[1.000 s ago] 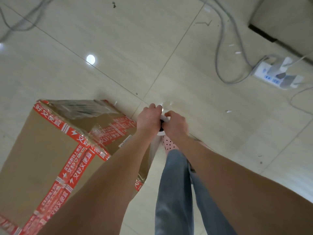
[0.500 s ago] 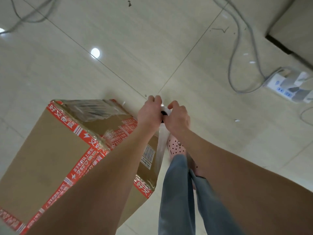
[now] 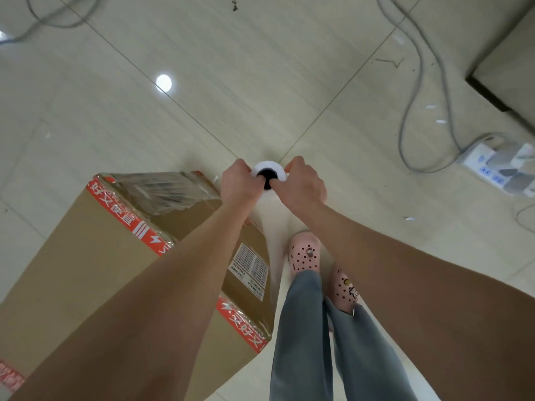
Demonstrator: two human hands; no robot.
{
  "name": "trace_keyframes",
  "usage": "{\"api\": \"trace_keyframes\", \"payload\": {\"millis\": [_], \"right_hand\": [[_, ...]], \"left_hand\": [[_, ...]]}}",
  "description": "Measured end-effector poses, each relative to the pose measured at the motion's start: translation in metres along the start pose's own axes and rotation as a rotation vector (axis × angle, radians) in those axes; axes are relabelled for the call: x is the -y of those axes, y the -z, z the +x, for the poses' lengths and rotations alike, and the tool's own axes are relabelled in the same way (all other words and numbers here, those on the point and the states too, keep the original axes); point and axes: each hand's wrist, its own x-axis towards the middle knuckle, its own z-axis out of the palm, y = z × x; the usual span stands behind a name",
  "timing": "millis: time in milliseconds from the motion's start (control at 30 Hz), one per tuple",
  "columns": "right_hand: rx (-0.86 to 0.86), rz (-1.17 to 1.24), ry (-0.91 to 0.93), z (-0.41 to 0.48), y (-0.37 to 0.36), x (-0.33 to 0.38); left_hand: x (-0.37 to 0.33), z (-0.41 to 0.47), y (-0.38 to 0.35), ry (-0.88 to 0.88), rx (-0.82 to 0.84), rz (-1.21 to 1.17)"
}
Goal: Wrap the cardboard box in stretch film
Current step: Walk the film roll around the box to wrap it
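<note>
Mid-wrap here. The left hand (image 3: pixel 238 183) and right hand (image 3: pixel 302 188) both grip the top of the roll (image 3: pixel 267 172), which stands upright just beside the box (image 3: pixel 86 256) on the floor (image 3: pixel 260 82). Next up, I'd guess: walk it round the next corner and keep it taut.

person | left hand (image 3: pixel 238 184), right hand (image 3: pixel 304 189) bare, forearms (image 3: pixel 185 273) bare | grey-blue jeans (image 3: pixel 301 328) | pink clogs (image 3: pixel 304 260) w/ holes + charms (image 3: pixel 346 282)

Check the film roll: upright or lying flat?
Upright. The roll shows its core to the camera; the left hand and right hand grip its top end, its body dropping beside the box.
</note>
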Motion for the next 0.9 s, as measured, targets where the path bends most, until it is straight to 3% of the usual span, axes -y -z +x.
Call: {"api": "trace_keyframes", "payload": {"millis": [133, 200, 400, 500, 767, 900], "right_hand": [[0.039, 0.115, 0.013, 0.014, -0.002, 0.029], [0.036, 0.086, 0.034, 0.016, -0.002, 0.039], [0.06, 0.002, 0.072, 0.007, -0.011, 0.043], [0.056, -0.014, 0.092, 0.008, -0.014, 0.046], [0.082, -0.128, 0.133, 0.031, -0.008, 0.068], [0.144, -0.047, 0.069, 0.045, 0.0, 0.081]], "left_hand": [[0.011, 0.016, 0.012, 0.199, 0.076, -0.234], [0.015, 0.016, 0.018, 0.184, 0.12, -0.222], [0.01, 0.023, 0.036, -0.361, 0.104, 0.306], [0.002, 0.027, 0.039, -0.45, 0.149, 0.496], [-0.003, 0.048, 0.05, -0.34, 0.125, 0.43], [0.005, 0.063, 0.056, -0.086, 0.047, 0.132]]}}
